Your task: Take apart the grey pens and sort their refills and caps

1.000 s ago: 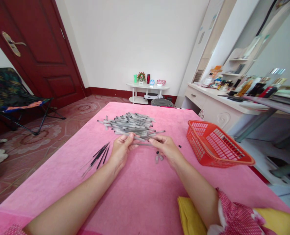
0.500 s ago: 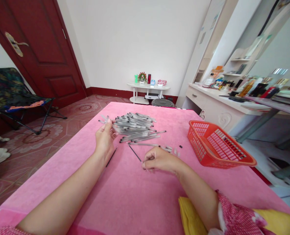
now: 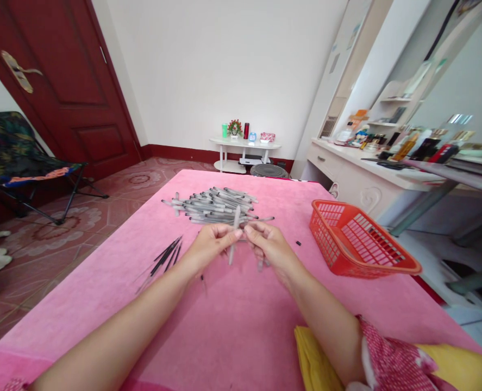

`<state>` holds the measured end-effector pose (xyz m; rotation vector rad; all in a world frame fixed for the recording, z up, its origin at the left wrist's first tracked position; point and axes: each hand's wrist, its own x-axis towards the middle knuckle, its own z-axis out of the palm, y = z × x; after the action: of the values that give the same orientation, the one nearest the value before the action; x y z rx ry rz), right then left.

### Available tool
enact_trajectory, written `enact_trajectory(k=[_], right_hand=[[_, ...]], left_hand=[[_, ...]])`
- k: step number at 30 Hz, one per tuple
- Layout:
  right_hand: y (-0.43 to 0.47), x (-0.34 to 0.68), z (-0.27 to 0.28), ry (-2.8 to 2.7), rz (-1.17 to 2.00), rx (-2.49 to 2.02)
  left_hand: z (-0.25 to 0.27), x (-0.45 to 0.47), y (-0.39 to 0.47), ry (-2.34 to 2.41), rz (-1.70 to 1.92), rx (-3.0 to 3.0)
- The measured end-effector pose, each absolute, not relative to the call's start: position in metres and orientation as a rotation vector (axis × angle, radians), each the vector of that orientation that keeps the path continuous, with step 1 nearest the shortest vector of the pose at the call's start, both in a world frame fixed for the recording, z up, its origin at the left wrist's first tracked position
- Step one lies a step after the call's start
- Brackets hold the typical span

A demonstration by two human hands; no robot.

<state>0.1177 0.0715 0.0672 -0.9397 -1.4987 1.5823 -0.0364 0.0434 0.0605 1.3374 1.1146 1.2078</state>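
My left hand [image 3: 214,244] pinches a translucent pen barrel [image 3: 231,254], which stands roughly upright between thumb and fingers. Close beside it, my right hand [image 3: 268,241] has its thumb and fingers pressed together; what they hold is too small to make out. Just beyond both hands lies a pile of clear pens with black ends [image 3: 212,203]. Several thin black pen refills [image 3: 168,256] rest left of my left hand. Small clear pieces [image 3: 261,265], partly hidden, show under my right hand. A dark-tipped thin piece [image 3: 202,278] lies below my left wrist.
A pink cloth [image 3: 232,336] covers the table. At the right stands a red plastic basket [image 3: 330,239], with a small black piece [image 3: 298,243] left of it. Yellow fabric [image 3: 312,358] lies under my right forearm. A white dresser [image 3: 346,168] stands beyond.
My left hand has come from the pile's left side to the middle and now holds a pen barrel. My right hand has moved up beside it. The refill near the right hand is no longer visible there.
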Motion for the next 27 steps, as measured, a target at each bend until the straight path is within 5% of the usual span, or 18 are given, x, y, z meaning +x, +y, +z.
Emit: enact_trajectory(k=[8,16,21,27], right_hand=[[0.081,0.142,0.097,-1.533,1.111,-0.972],[0.119,0.259,0.137,-1.346,-0.224,-1.505],[0.13,0.278,0.12,-1.576,-0.185,-2.099],[0.126,0.242,0.118,-1.753,-0.148,-1.871]], left_hand=[[0.053,-0.026,0.037,1.112,0.968,1.699],[0.06,-0.049,0.038,1.354,0.693,2.045],[0.064,-0.063,0.031,1.492,0.433,2.051],[0.07,-0.064,0.025,1.708,-0.024,2.308]])
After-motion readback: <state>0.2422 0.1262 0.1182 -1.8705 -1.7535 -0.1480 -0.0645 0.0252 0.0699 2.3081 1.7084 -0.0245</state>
